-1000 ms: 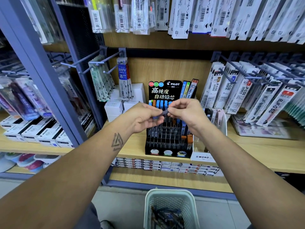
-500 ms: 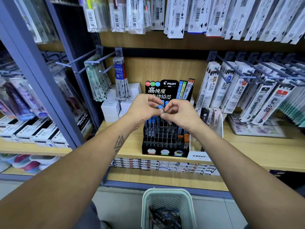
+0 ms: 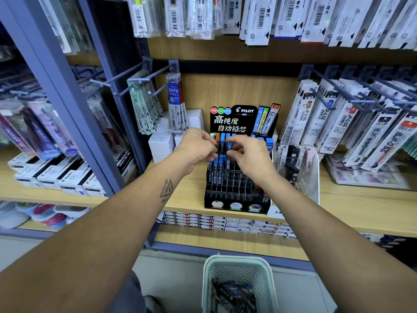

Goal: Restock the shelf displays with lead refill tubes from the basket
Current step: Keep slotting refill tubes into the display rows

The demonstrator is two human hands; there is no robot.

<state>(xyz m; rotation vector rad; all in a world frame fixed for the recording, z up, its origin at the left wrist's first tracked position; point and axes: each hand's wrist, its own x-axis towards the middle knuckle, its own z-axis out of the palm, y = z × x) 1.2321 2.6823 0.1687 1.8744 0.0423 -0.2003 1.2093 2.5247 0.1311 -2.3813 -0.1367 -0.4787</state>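
The black Pilot display rack [image 3: 237, 197] stands on the wooden shelf [image 3: 361, 208], with blue-capped lead refill tubes [image 3: 217, 168] in its back and left slots. Both of my hands are over its upper rows. My left hand [image 3: 196, 147] has its fingers curled, pinching a dark tube beside the orange-capped one. My right hand [image 3: 250, 154] pinches a blue-capped tube [image 3: 229, 144] between thumb and fingers among the standing tubes. Down on the floor, the white basket [image 3: 237, 259] holds several loose tubes [image 3: 234, 294].
A clear acrylic stand [image 3: 300, 168] with dark items sits right of the rack. Refill packs hang on pegs at the right [image 3: 352, 123] and left [image 3: 144, 105]. White boxes [image 3: 162, 143] stand behind my left hand. A grey shelf upright [image 3: 74, 123] runs at the left.
My hands, which held a tube together in front of the rack, have moved slightly apart and down onto the upper rows of tubes. The view has shifted closer.
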